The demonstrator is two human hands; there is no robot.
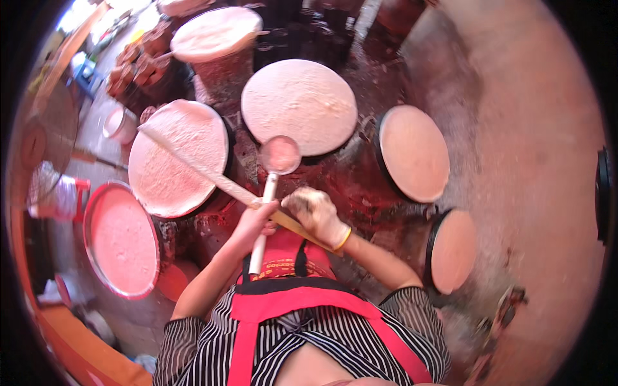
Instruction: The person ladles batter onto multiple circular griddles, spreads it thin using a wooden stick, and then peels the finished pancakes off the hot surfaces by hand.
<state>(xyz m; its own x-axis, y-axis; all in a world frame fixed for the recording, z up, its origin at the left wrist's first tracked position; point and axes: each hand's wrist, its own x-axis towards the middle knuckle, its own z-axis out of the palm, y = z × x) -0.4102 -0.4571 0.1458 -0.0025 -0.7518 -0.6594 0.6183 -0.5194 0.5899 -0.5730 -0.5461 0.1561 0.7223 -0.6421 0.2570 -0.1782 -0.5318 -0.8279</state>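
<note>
My bare left hand (256, 222) is closed around the white handle of a ladle (281, 155) and a long flat wooden spreader (207, 172), which cross at the fist. The ladle's round bowl points away from me. The spreader's far end reaches over the left round griddle, which carries a pale batter sheet (181, 159). My right hand (316, 217) wears a white glove with soiled fingertips and a yellow cuff. Its fingers are curled beside the spreader's near end; whether they grip it is unclear. Ahead lies another griddle covered by a pale sheet (299, 106).
At left stands a wide container of pale batter (124, 241). More round griddles with pale sheets stand at right (415, 153), lower right (454, 252) and the far back (217, 34). A small white bucket (118, 124) and brown folded pieces (145, 55) are beyond the left griddle.
</note>
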